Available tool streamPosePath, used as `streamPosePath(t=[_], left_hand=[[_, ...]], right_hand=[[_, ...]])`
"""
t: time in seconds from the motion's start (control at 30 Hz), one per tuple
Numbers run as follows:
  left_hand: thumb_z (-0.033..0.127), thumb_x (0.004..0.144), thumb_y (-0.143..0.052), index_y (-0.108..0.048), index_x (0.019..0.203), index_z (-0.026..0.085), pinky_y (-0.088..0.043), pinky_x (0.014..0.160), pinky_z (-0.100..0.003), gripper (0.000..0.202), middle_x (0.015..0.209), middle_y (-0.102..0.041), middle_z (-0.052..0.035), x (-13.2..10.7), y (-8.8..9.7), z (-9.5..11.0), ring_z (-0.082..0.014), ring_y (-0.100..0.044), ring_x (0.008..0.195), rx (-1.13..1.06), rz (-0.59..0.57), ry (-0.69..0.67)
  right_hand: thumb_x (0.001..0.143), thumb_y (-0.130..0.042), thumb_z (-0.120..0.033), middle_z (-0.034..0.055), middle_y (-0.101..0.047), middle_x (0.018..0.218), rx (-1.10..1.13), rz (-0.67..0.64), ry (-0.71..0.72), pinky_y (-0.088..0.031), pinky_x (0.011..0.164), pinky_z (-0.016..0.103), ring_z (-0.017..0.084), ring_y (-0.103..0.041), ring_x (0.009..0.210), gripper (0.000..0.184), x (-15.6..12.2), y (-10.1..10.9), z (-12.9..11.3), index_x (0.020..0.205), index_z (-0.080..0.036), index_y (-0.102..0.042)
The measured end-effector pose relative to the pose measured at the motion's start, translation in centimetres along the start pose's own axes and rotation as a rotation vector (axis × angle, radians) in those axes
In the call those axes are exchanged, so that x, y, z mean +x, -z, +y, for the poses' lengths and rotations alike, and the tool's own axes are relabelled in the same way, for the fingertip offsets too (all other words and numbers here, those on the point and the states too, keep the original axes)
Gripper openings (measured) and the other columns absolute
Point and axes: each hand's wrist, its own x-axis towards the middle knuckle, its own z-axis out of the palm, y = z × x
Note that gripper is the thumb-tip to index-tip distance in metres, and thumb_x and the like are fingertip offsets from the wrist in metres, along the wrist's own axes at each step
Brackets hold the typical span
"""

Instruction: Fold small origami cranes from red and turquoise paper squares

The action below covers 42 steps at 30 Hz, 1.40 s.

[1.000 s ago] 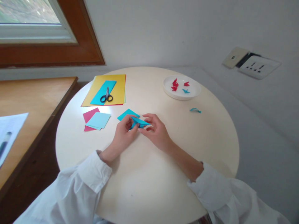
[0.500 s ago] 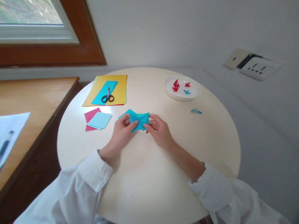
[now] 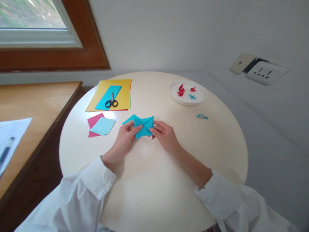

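Note:
A creased square of blue origami paper [image 3: 145, 124] is stretched between my two hands above the middle of the table. My left hand [image 3: 125, 135] pinches its left side, thumb on the near face and fingers behind. On the right edge, my right hand [image 3: 166, 135] grips it the same way, its thumb near the lower right corner. Folds run across the sheet and its corners stick out. Behind my left fingers lies another blue piece of paper [image 3: 132, 118], partly hidden by the hand.
Scissors [image 3: 111, 101] rest on a blue strip over yellow sheets [image 3: 96, 100]. Pink and pale blue squares [image 3: 103, 125] lie nearer. A white plate [image 3: 173, 96] holds several small red and blue folded paper figures; a blue scrap [image 3: 202, 116] lies before it. A wooden desk [image 3: 48, 100] stands left.
The camera view has shifted slightly. Both hands keep their hold on the blue paper, whose lower edge shows a little more spread; my right thumb has moved very slightly.

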Motion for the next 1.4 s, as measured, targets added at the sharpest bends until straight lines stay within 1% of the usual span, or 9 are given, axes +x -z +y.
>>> streamPosePath(t=[0.17,0.3,0.47,0.6,0.77,1.03,1.23,1.3,1.4], left_hand=[[0.034,0.068,-0.074,-0.06,0.065,0.014,-0.049,0.071,-0.032,0.025,0.069,-0.064,-0.0027,0.15,0.06,-0.16,-0.0155,-0.061,0.067,-0.062,-0.052,0.025],[0.037,0.067,-0.075,-0.062,0.066,0.014,-0.05,0.072,-0.033,0.027,0.07,-0.065,-0.0034,0.16,0.0,0.12,-0.0175,-0.063,0.069,-0.074,-0.048,0.032],[0.04,0.068,-0.074,-0.064,0.069,0.015,-0.051,0.072,-0.035,0.027,0.074,-0.068,-0.0054,0.28,0.06,0.21,-0.0217,-0.064,0.076,-0.098,-0.064,0.061],[0.038,0.072,-0.071,-0.064,0.072,0.017,-0.05,0.073,-0.033,0.022,0.071,-0.066,-0.0029,0.53,0.32,-0.14,-0.0185,-0.063,0.072,-0.157,-0.038,0.092],[0.032,0.075,-0.069,-0.064,0.078,0.018,-0.05,0.075,-0.03,0.015,0.076,-0.066,-0.001,0.61,0.44,-0.21,-0.0149,-0.062,0.071,-0.23,-0.048,0.128],[0.034,0.074,-0.07,-0.064,0.08,0.018,-0.05,0.068,-0.028,0.018,0.07,-0.063,-0.0004,0.73,0.78,-0.46,-0.0139,-0.06,0.065,-0.203,-0.08,0.117],[0.034,0.073,-0.071,-0.064,0.081,0.019,-0.052,0.073,-0.032,0.018,0.075,-0.065,-0.002,0.63,0.47,-0.27,-0.0168,-0.062,0.072,-0.23,-0.037,0.117],[0.035,0.072,-0.071,-0.064,0.082,0.019,-0.052,0.074,-0.032,0.02,0.077,-0.065,-0.0024,0.57,0.43,-0.19,-0.0173,-0.063,0.074,-0.224,-0.067,0.104],[0.034,0.071,-0.073,-0.064,0.08,0.018,-0.051,0.074,-0.028,0.02,0.077,-0.065,-0.0012,0.45,0.59,-0.15,-0.0141,-0.062,0.074,-0.225,-0.134,0.084]], right_hand=[[0.063,-0.072,-0.041,0.0014,-0.07,0.072,-0.027,-0.026,0.019,-0.046,0.053,0.026,0.013,-0.061,0.059,0.034,-0.01,0.13,-0.01,0.087,-0.018,-0.065],[0.064,-0.073,-0.039,0.0009,-0.07,0.072,-0.04,-0.038,0.037,-0.046,0.055,0.026,0.013,-0.061,0.061,0.03,-0.08,0.07,-0.16,0.083,-0.018,-0.065],[0.063,-0.073,-0.04,0.0013,-0.072,0.076,-0.037,-0.024,0.053,-0.048,0.059,0.028,0.014,-0.062,0.066,0.03,-0.1,0.06,-0.13,0.083,-0.018,-0.066],[0.063,-0.073,-0.04,0.0014,-0.072,0.077,-0.045,-0.033,0.05,-0.049,0.06,0.029,0.016,-0.063,0.069,0.029,-0.05,0.17,-0.13,0.082,-0.019,-0.067],[0.063,-0.073,-0.038,0.0013,-0.072,0.078,-0.019,-0.027,0.057,-0.05,0.063,0.03,0.016,-0.064,0.071,0.027,-0.05,0.18,-0.17,0.082,-0.02,-0.067],[0.062,-0.073,-0.038,0.002,-0.073,0.082,-0.023,-0.022,0.039,-0.049,0.061,0.029,0.016,-0.064,0.073,0.029,-0.05,0.35,-0.19,0.085,-0.02,-0.067],[0.061,-0.074,-0.036,0.0021,-0.072,0.08,-0.007,0.005,0.039,-0.046,0.059,0.028,0.015,-0.062,0.07,0.028,-0.04,0.39,-0.23,0.084,-0.021,-0.068],[0.062,-0.074,-0.038,0.0026,-0.072,0.081,-0.016,0.022,0.043,-0.046,0.059,0.028,0.015,-0.061,0.069,0.029,-0.04,0.42,-0.21,0.084,-0.02,-0.068],[0.064,-0.072,-0.038,0.0032,-0.072,0.081,-0.031,0.077,0.058,-0.045,0.059,0.028,0.014,-0.059,0.067,0.029,-0.02,0.55,-0.23,0.085,-0.019,-0.067]])
